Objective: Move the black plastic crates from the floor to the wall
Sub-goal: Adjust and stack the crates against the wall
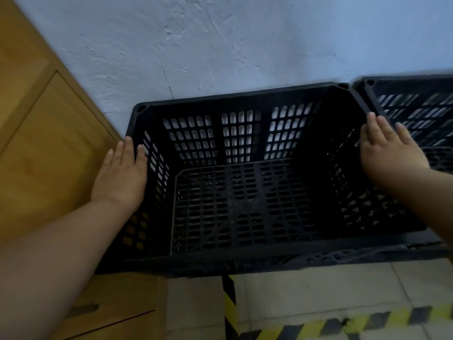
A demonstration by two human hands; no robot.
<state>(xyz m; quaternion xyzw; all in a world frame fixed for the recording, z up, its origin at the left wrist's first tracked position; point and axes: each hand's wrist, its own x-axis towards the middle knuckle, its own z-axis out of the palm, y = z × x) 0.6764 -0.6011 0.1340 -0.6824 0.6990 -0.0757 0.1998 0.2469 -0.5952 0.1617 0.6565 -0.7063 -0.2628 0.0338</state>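
Head view: black slotted plastic crate (245,192), rectangular, grid-perforated walls and floor, centre frame, far rim against rough white plaster wall (220,45). Left hand (121,175) at 9 o'clock, fingers flat and spread on crate's left rim, not clasping. Right hand (389,146) at 3 o'clock, flat, unclenched on right rim. Second crate (416,114) touching, at 2 o'clock. Wooden cabinet (36,143) at 9. Pale tiled floor (318,290) with yellow-black striped tape (230,307) at 6.
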